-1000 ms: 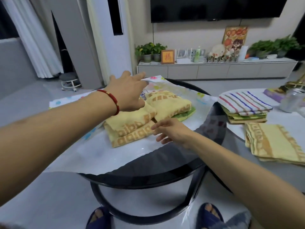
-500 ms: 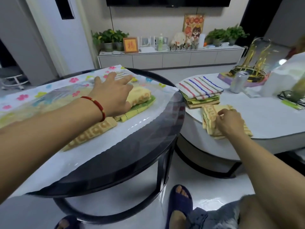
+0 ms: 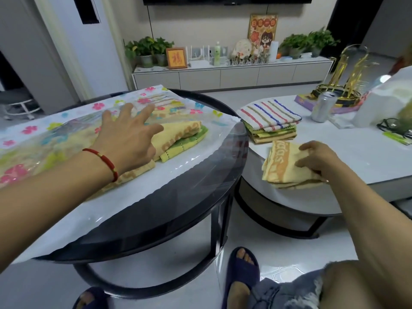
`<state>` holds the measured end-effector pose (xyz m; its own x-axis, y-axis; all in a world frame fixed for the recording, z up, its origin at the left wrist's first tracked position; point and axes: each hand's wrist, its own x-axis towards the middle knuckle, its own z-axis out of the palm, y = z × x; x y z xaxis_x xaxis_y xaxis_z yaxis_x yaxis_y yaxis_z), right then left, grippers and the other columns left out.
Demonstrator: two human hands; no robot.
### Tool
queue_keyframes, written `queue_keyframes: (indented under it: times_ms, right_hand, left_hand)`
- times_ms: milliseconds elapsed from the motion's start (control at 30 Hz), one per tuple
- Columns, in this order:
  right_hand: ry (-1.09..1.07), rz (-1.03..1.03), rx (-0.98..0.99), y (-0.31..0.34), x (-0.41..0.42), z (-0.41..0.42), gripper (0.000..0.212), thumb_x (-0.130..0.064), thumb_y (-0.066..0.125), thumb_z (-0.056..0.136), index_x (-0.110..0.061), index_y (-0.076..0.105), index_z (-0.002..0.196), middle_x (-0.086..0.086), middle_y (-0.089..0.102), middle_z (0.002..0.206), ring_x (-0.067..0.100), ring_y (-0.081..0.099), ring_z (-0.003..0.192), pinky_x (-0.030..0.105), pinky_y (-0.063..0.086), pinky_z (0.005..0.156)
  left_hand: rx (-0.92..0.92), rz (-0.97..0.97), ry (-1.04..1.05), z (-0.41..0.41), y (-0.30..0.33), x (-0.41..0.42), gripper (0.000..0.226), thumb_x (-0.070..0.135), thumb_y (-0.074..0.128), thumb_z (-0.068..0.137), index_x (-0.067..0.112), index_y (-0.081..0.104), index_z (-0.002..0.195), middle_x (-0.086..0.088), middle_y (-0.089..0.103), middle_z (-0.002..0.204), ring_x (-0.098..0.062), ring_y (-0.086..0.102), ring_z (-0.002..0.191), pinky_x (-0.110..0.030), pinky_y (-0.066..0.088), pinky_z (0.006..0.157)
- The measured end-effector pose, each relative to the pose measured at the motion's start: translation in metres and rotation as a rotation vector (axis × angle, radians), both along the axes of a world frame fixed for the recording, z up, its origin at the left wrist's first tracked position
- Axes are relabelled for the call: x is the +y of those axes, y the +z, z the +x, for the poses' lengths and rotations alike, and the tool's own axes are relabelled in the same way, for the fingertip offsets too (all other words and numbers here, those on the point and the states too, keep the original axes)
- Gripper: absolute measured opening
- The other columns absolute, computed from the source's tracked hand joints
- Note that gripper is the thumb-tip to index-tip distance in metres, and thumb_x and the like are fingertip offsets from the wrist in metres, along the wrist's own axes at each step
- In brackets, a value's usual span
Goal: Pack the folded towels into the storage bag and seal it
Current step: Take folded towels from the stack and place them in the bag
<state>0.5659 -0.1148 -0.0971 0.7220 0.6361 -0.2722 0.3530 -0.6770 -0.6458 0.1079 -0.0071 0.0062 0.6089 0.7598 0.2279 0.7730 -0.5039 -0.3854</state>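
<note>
Partway, I judge: left hand (image 3: 129,139) spread flat on storage bag (image 3: 55,139) holding towels; right hand (image 3: 316,160) pinching yellow towel (image 3: 282,167) at the white desk's (image 3: 356,157) near edge; striped stack (image 3: 268,120) unpacked, seal undone.

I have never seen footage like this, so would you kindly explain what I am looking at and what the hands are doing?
There is no machine here: a camera worn on a person's head looks down at their two bare hands. The left hand, with a red bracelet, lies spread on the flowered storage bag on the dark round table; folded towels already show at the bag's mouth. The right hand grips a folded yellow towel on the white table. Behind it waits a striped towel stack, with a drinks can nearby.
</note>
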Motion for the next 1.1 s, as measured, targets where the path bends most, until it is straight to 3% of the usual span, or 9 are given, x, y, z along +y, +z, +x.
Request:
queue_keyframes:
  times_ms: [100, 167, 333, 467, 567, 700, 900, 1033, 1100]
  right_hand:
    - [0.042, 0.156, 0.441, 0.01, -0.01, -0.012, 0.047, -0.005, 0.082, 0.084, -0.025, 0.069, 0.124, 0.014, 0.064, 0.129, 0.029, 0.068, 0.103, 0.041, 0.06, 0.081]
    - [0.085, 0.289, 0.685, 0.02, -0.02, -0.029, 0.04, -0.005, 0.078, 0.086, -0.024, 0.072, 0.12, 0.016, 0.07, 0.124, 0.029, 0.077, 0.091, 0.039, 0.064, 0.07]
    - [0.358, 0.445, 0.873, 0.055, -0.043, -0.081, 0.035, -0.017, 0.074, 0.079, -0.024, 0.08, 0.113, 0.013, 0.073, 0.122, 0.022, 0.077, 0.082, 0.03, 0.063, 0.059]
    - [0.563, 0.441, 0.945, 0.075, -0.045, -0.14, 0.044, -0.015, 0.078, 0.076, -0.022, 0.078, 0.119, 0.001, 0.074, 0.129, 0.022, 0.077, 0.094, 0.03, 0.063, 0.066]
    - [0.724, 0.374, 0.978, 0.081, -0.03, -0.204, 0.054, -0.017, 0.084, 0.067, -0.018, 0.077, 0.12, 0.0, 0.074, 0.129, 0.021, 0.076, 0.098, 0.029, 0.062, 0.07]
    - [0.864, 0.381, 1.088, 0.086, 0.009, -0.311, 0.042, -0.005, 0.078, 0.076, -0.017, 0.079, 0.116, 0.008, 0.077, 0.119, 0.02, 0.076, 0.091, 0.029, 0.062, 0.068]
    - [0.616, 0.614, 1.205, 0.089, 0.07, -0.476, 0.038, 0.003, 0.066, 0.092, -0.014, 0.072, 0.125, 0.011, 0.074, 0.104, 0.017, 0.07, 0.077, 0.03, 0.061, 0.068]
    - [0.763, 0.323, 0.973, 0.043, 0.06, -0.54, 0.046, -0.009, 0.065, 0.099, -0.009, 0.052, 0.142, 0.018, 0.065, 0.109, 0.022, 0.068, 0.075, 0.037, 0.063, 0.075]
    - [0.846, 0.2, 0.919, 0.026, 0.056, -0.55, 0.054, -0.008, 0.063, 0.099, -0.007, 0.043, 0.149, 0.019, 0.069, 0.095, 0.024, 0.069, 0.067, 0.034, 0.062, 0.067]
  left_hand:
    - [-0.025, -0.016, 0.061, -0.029, 0.002, -0.01, 0.045, 0.048, 0.05, 0.09, 0.042, 0.052, 0.135, -0.003, 0.022, 0.161, -0.04, 0.029, 0.138, -0.063, 0.038, 0.1]
    - [-0.024, -0.02, 0.098, -0.048, 0.005, -0.017, 0.046, 0.049, 0.05, 0.088, 0.042, 0.054, 0.134, -0.007, 0.027, 0.159, -0.041, 0.035, 0.135, -0.06, 0.04, 0.098]
    - [-0.022, 0.006, 0.216, -0.101, 0.013, -0.039, 0.048, 0.04, 0.059, 0.082, 0.038, 0.059, 0.13, -0.006, 0.037, 0.155, -0.039, 0.04, 0.13, -0.059, 0.038, 0.099]
    - [0.007, -0.02, 0.292, -0.153, 0.023, -0.049, 0.049, 0.048, 0.054, 0.085, 0.041, 0.053, 0.134, 0.005, 0.03, 0.159, -0.037, 0.037, 0.132, -0.061, 0.038, 0.098]
    - [0.06, -0.075, 0.326, -0.186, 0.031, -0.05, 0.07, 0.05, 0.054, 0.085, 0.041, 0.027, 0.148, 0.01, 0.014, 0.163, -0.035, 0.026, 0.141, -0.066, 0.033, 0.102]
    - [0.078, -0.12, 0.268, -0.204, 0.057, -0.048, 0.095, 0.042, 0.063, 0.083, 0.031, 0.002, 0.155, 0.012, -0.008, 0.165, -0.029, 0.003, 0.151, -0.075, 0.02, 0.108]
    - [0.183, -0.151, 0.29, -0.208, 0.095, -0.045, 0.124, 0.053, 0.076, 0.071, 0.027, -0.011, 0.155, 0.013, -0.021, 0.162, -0.031, -0.008, 0.151, -0.078, 0.02, 0.105]
    - [0.188, -0.199, 0.305, -0.213, 0.101, -0.045, 0.124, 0.048, 0.078, 0.07, 0.028, -0.01, 0.155, 0.016, -0.023, 0.161, -0.029, -0.009, 0.151, -0.078, 0.018, 0.106]
    - [0.189, -0.228, 0.297, -0.213, 0.099, -0.047, 0.124, 0.048, 0.08, 0.069, 0.027, -0.008, 0.155, 0.017, -0.025, 0.16, -0.028, -0.01, 0.151, -0.077, 0.017, 0.107]
